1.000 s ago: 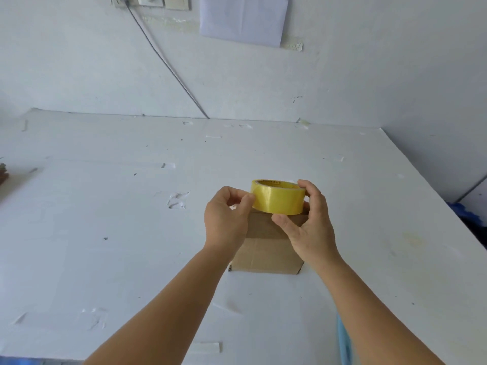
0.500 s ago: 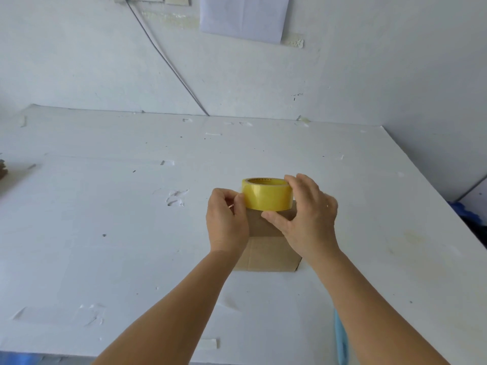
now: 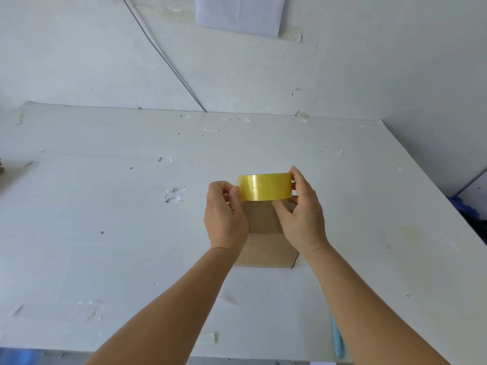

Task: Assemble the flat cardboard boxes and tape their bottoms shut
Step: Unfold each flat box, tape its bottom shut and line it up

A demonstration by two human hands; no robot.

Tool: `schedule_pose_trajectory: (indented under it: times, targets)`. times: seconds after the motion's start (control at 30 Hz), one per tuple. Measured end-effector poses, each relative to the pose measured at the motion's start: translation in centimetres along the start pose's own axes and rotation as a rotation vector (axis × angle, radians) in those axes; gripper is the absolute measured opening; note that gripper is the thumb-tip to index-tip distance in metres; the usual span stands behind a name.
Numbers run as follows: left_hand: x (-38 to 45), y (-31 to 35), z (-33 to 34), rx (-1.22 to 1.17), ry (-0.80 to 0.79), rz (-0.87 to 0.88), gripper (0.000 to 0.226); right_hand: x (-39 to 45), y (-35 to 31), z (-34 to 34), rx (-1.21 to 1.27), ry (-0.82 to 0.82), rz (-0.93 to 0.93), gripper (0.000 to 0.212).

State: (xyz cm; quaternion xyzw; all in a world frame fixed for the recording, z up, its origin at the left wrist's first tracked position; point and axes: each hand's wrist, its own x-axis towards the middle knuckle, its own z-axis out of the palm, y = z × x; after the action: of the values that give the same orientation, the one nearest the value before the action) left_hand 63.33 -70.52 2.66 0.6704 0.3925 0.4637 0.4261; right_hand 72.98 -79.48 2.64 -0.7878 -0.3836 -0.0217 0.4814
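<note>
1. Cardboard box (image 3: 266,241) stands on the white desk (image 3: 105,219), brown and assembled, with its near side facing the camera and its top partly hidden behind both hands.
2. Above the box, a roll of yellow tape (image 3: 264,187) is held level, with its broad outer band turned toward the camera.
3. To the left of the box's top, the left hand (image 3: 225,217) has its fingers curled, and its thumb and forefinger pinch at the left edge of the tape roll.
4. To the right of the box's top, the right hand (image 3: 303,214) grips the roll: fingers wrap over its right side and the thumb reaches under its lower edge.
5. Both forearms run from the bottom of the frame up toward the box and cover its left and right sides.
6. Left of the box, torn scraps and marks (image 3: 174,193) show on the desk surface.
7. Near the desk's front edge, to the right of the box, a light blue object (image 3: 338,338) lies partly behind the right forearm; what it is cannot be told.
8. Beyond the box, on the white wall, a sheet of paper (image 3: 239,14) hangs, and a dark cable (image 3: 163,54) runs diagonally down to the desk's back edge.
</note>
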Motion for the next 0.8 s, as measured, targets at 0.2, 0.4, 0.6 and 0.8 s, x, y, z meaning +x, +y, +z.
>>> schedule_pose_trajectory:
  times: [0.2,0.4,0.6,0.8]
  targets:
    - [-0.26,-0.01,-0.14,-0.013,-0.002,0.048,0.022,0.26,-0.49,0.23,0.061,0.09,-0.07,0.05]
    - [-0.02,-0.1,-0.01,-0.015,-0.02,0.015,0.018,0.6,0.03,0.1,0.073,0.049,-0.042,0.052]
    - [0.04,0.36,-0.24,-0.078,-0.009,-0.075,0.015,0.48,0.3,-0.22,0.056,-0.041,0.004,0.052]
    - [-0.12,0.24,-0.35,-0.144,0.041,-0.169,0.019,0.11,0.24,-0.24,0.275,0.133,0.093,0.053]
